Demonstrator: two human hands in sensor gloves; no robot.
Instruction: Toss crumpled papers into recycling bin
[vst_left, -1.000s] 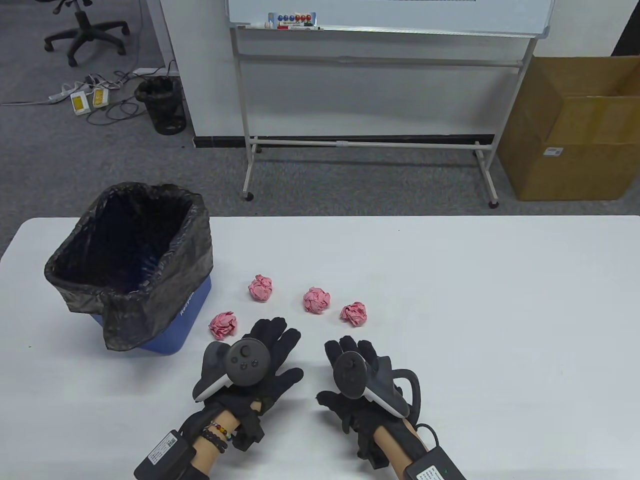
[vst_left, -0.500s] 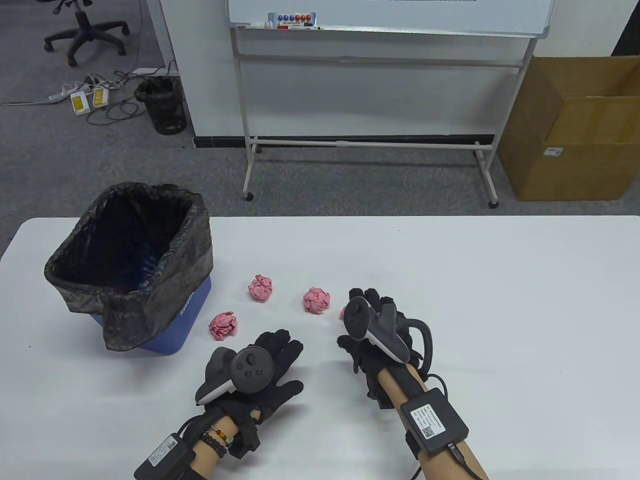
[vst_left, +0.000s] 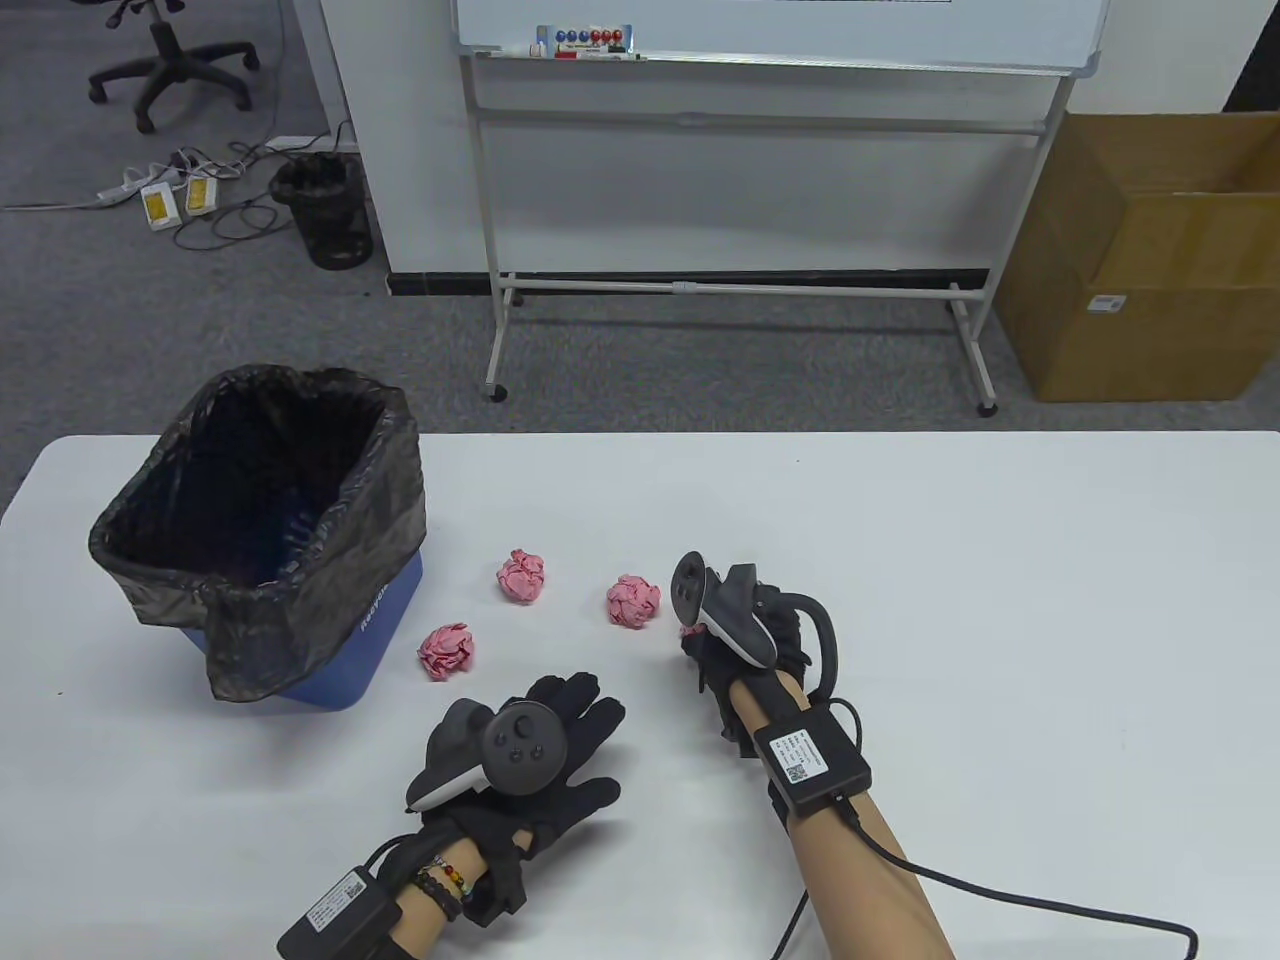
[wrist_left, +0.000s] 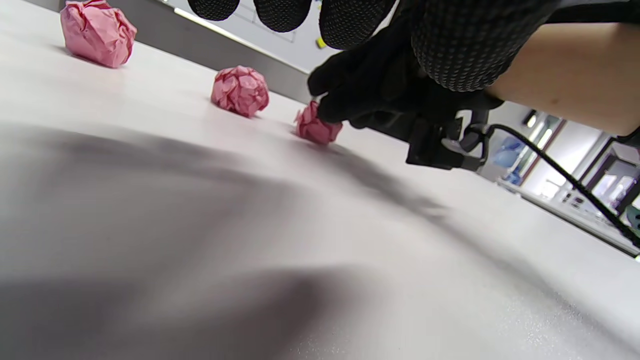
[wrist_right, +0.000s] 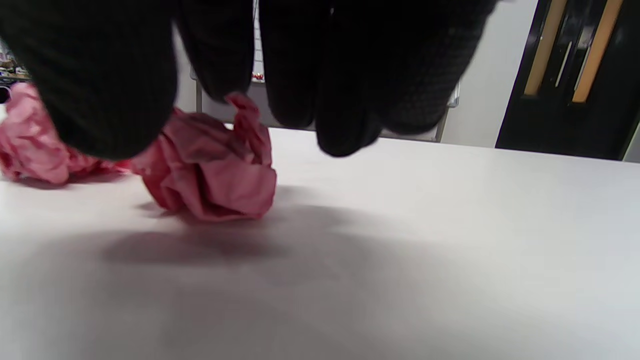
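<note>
— Movement on the right: right hand (vst_left: 745, 640) has gone forward onto the rightmost paper ball (wrist_right: 210, 170), fingers curling round it, ball resting on the table (vst_left: 1000, 600).
— Left hand (vst_left: 530, 750)?
— Flat, spread, holding nothing. Bin (vst_left: 260, 530) waits far left.

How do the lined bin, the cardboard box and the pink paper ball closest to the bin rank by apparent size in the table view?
1. Lined bin, though it stands nearer the camera than the box.
2. Cardboard box, cut off at the frame's right edge; these two look close, so their order is unsure.
3. Pink paper ball, clearly smallest.
</note>
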